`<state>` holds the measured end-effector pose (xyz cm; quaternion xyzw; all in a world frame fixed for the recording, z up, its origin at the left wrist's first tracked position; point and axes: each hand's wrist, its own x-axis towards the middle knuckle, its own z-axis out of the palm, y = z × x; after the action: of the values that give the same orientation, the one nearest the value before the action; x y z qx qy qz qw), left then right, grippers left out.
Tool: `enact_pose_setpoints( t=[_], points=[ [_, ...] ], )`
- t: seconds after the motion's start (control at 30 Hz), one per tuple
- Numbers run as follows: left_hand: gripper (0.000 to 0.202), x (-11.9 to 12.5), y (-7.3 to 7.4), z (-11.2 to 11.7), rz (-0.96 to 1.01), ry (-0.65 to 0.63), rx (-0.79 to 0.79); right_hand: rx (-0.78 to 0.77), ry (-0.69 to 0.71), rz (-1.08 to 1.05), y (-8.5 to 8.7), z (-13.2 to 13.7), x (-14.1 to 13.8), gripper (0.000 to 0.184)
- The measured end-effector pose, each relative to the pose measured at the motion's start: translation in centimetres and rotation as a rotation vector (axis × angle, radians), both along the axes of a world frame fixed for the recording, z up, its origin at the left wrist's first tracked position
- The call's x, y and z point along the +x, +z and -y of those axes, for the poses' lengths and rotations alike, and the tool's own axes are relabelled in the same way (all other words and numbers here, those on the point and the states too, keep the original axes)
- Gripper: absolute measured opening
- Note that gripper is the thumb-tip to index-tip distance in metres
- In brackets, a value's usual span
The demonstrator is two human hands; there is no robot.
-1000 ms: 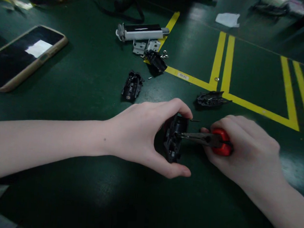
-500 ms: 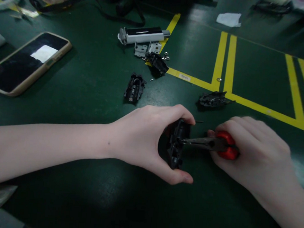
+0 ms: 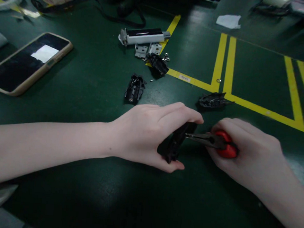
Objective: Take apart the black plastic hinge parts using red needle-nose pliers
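My left hand [image 3: 150, 134] is closed around a small black plastic housing [image 3: 177, 142], thumb below and fingers over its top, holding it on edge on the green mat. My right hand [image 3: 245, 153] grips red-handled needle-nose pliers [image 3: 215, 142]. The pliers' dark jaws point left and reach the housing's upper edge under my left fingertips. What the jaws hold, if anything, is hidden.
Other black plastic parts lie beyond: one [image 3: 135, 87], one [image 3: 158, 64] and one [image 3: 212, 100]. A white and black bar-shaped unit [image 3: 144, 35], metal brackets [image 3: 145, 50] and small screws sit farther back. A phone [image 3: 22, 63] lies at left. Yellow tape lines [image 3: 220, 59] cross the mat.
My left hand has tipped the black housing over so its open face is hidden, and the fingers now lie flatter over it. The pliers stay at the housing.
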<state>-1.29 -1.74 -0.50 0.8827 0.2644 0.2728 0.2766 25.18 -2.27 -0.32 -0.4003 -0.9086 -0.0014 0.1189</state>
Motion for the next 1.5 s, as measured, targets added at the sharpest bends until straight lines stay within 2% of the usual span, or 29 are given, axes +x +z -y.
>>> enact_pose_setpoints(
  t=[0.17,0.37,0.53,0.83,1.13,1.37,1.5],
  points=[
    [0.068,0.0,0.0,-0.3,0.075,-0.001,-0.111,-0.021,-0.013,-0.003,0.1,0.0,-0.1,0.011],
    [0.068,0.1,0.4,-0.4,0.101,0.057,-0.326,-0.009,-0.013,-0.004,0.1,0.1,-0.4,0.012],
    [0.067,0.1,0.5,-0.4,0.133,0.054,-0.455,0.014,-0.015,0.013,0.2,0.3,-0.5,0.013],
    [0.068,0.0,0.3,-0.5,0.110,0.084,-0.547,0.036,-0.013,0.059,0.6,0.4,-0.7,0.012],
    [0.068,0.3,0.3,-0.6,0.165,0.098,-0.570,0.152,-0.082,0.096,-0.4,0.7,-0.5,0.009],
    [0.071,0.1,0.5,-0.6,0.132,0.071,-0.582,0.137,-0.085,0.039,-0.6,0.9,-0.4,0.010],
    [0.071,0.1,0.4,-0.8,0.135,0.060,-0.609,0.107,-0.117,-0.037,-0.6,0.9,-0.2,0.017]
  ],
)
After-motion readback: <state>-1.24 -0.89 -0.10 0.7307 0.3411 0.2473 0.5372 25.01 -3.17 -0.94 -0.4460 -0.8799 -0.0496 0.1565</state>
